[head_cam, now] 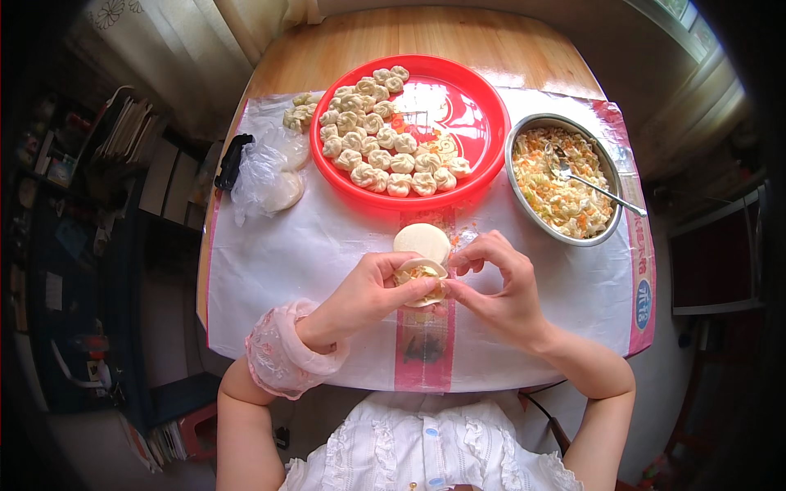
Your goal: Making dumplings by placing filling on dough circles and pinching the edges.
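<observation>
My left hand holds a round dough wrapper cupped around a shredded vegetable filling, the thumb pressed over the filling. At the wrapper's right edge is my right hand. Its thumb tip appears to touch the dough, and the index finger is bent above with a gap between the two. Just beyond my hands, flat dough wrappers lie in what looks like a small stack. Farther back, pleated dumplings fill the left and front of a red round tray.
A steel bowl of shredded filling stands at right, its spoon handle over the rim. At left lie a plastic bag with dough and a black object. White plastic sheeting covers much of the wooden table.
</observation>
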The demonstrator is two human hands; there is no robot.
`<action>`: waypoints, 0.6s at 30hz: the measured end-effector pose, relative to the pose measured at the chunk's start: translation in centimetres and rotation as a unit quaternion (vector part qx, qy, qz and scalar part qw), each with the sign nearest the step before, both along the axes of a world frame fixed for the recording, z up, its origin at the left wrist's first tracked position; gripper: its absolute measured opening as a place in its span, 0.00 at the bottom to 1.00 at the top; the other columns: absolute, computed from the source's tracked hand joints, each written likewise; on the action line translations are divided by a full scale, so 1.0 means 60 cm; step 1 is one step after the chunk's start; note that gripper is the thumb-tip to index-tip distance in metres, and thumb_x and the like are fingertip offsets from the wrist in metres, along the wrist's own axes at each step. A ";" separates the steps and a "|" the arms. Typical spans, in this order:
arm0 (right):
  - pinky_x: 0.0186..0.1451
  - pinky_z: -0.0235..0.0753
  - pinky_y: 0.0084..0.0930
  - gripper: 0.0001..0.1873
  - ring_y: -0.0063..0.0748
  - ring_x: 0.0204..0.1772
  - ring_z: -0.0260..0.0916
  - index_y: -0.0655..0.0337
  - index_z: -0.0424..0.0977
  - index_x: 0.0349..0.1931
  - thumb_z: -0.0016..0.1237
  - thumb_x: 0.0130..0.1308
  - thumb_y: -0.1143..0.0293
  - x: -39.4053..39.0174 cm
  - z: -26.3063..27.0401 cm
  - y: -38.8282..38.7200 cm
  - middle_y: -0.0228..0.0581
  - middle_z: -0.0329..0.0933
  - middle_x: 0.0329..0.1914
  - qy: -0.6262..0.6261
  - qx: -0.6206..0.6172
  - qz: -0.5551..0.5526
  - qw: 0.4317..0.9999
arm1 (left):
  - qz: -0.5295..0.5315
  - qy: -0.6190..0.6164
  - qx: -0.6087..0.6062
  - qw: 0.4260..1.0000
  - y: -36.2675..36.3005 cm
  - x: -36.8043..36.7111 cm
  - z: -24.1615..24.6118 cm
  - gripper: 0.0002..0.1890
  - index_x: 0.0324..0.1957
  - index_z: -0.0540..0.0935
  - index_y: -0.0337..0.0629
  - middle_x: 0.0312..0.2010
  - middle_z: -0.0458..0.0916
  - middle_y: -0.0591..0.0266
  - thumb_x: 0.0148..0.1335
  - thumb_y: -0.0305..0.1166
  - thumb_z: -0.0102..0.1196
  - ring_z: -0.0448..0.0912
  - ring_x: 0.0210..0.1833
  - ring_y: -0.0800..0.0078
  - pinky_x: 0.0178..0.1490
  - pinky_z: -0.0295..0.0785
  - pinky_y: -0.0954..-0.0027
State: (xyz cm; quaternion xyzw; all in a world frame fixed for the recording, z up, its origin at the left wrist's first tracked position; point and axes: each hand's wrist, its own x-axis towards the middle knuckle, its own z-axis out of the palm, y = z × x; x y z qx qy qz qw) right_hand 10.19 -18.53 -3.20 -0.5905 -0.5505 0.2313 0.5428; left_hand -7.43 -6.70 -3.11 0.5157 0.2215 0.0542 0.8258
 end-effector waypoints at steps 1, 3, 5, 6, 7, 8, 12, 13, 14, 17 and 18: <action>0.40 0.69 0.28 0.08 0.33 0.37 0.72 0.62 0.79 0.31 0.65 0.52 0.77 0.002 -0.001 0.001 0.37 0.78 0.29 -0.014 0.004 0.007 1.000 | 0.002 0.000 0.006 1.000 0.000 0.000 -0.001 0.15 0.52 0.80 0.30 0.46 0.83 0.59 0.70 0.31 0.55 0.82 0.48 0.76 0.54 0.80 0.73; 0.39 0.70 0.27 0.08 0.33 0.37 0.73 0.62 0.80 0.31 0.65 0.52 0.77 0.003 -0.005 0.001 0.37 0.78 0.29 -0.029 0.007 0.013 0.999 | 0.004 0.000 0.013 1.000 -0.001 0.000 -0.004 0.15 0.52 0.80 0.30 0.46 0.83 0.60 0.70 0.31 0.55 0.81 0.48 0.77 0.54 0.79 0.74; 0.38 0.70 0.27 0.06 0.33 0.37 0.73 0.63 0.81 0.30 0.65 0.51 0.77 0.002 -0.009 -0.001 0.38 0.79 0.29 -0.049 0.035 0.008 0.998 | 0.004 -0.010 0.003 1.000 -0.002 0.000 -0.007 0.14 0.52 0.80 0.31 0.46 0.83 0.61 0.70 0.31 0.55 0.81 0.48 0.79 0.54 0.78 0.75; 0.38 0.70 0.27 0.06 0.33 0.37 0.73 0.63 0.81 0.30 0.65 0.51 0.77 0.002 -0.008 -0.001 0.38 0.79 0.29 -0.049 0.035 0.008 0.998 | 0.004 -0.010 0.002 1.000 -0.002 0.000 -0.007 0.14 0.52 0.80 0.31 0.46 0.83 0.61 0.70 0.31 0.55 0.81 0.48 0.79 0.54 0.78 0.75; 0.38 0.70 0.27 0.06 0.33 0.36 0.73 0.64 0.81 0.29 0.64 0.51 0.78 0.001 -0.008 -0.002 0.38 0.79 0.28 -0.049 0.032 0.006 0.998 | 0.003 -0.010 0.006 1.000 -0.002 0.001 -0.007 0.14 0.53 0.80 0.32 0.46 0.83 0.62 0.70 0.31 0.55 0.80 0.48 0.80 0.54 0.78 0.75; 0.38 0.71 0.27 0.05 0.32 0.35 0.73 0.64 0.81 0.29 0.64 0.51 0.79 0.001 -0.007 -0.002 0.38 0.79 0.28 -0.050 0.030 0.004 0.998 | 0.003 -0.010 0.009 1.000 -0.001 0.001 -0.008 0.14 0.53 0.80 0.32 0.46 0.83 0.63 0.70 0.31 0.55 0.80 0.48 0.80 0.54 0.77 0.76; 0.38 0.71 0.28 0.05 0.32 0.33 0.73 0.64 0.81 0.30 0.63 0.51 0.79 0.002 -0.009 0.000 0.38 0.79 0.26 -0.037 0.020 0.005 0.999 | 0.005 -0.015 0.016 1.000 -0.001 0.003 -0.005 0.14 0.53 0.80 0.33 0.46 0.83 0.64 0.70 0.31 0.55 0.80 0.48 0.81 0.54 0.77 0.75; 0.37 0.71 0.27 0.05 0.31 0.32 0.73 0.64 0.82 0.30 0.62 0.52 0.80 0.003 -0.010 -0.001 0.38 0.79 0.26 -0.029 0.019 0.007 0.999 | -0.001 -0.008 0.020 1.000 0.001 0.003 -0.004 0.15 0.53 0.80 0.33 0.46 0.82 0.64 0.71 0.32 0.55 0.79 0.48 0.81 0.54 0.77 0.75; 0.37 0.71 0.27 0.05 0.30 0.32 0.73 0.64 0.82 0.30 0.62 0.52 0.80 0.004 -0.009 -0.001 0.38 0.79 0.26 -0.021 0.018 0.008 1.000 | -0.007 -0.001 0.023 1.000 0.002 0.003 -0.003 0.15 0.53 0.80 0.33 0.47 0.82 0.64 0.71 0.33 0.54 0.79 0.48 0.81 0.55 0.77 0.75; 0.37 0.71 0.25 0.04 0.28 0.32 0.73 0.65 0.81 0.30 0.62 0.53 0.80 0.003 -0.008 -0.001 0.38 0.79 0.26 -0.026 0.016 0.003 1.000 | 0.003 -0.001 -0.021 1.000 0.006 0.004 -0.004 0.16 0.54 0.80 0.33 0.48 0.82 0.62 0.72 0.35 0.53 0.81 0.49 0.78 0.56 0.78 0.73; 0.37 0.71 0.25 0.04 0.28 0.32 0.73 0.65 0.81 0.30 0.62 0.53 0.80 0.003 -0.007 -0.001 0.38 0.79 0.26 -0.026 0.016 0.004 1.000 | 0.004 -0.001 -0.020 1.000 0.007 0.003 -0.003 0.16 0.54 0.80 0.33 0.48 0.82 0.62 0.72 0.35 0.53 0.81 0.49 0.78 0.56 0.78 0.73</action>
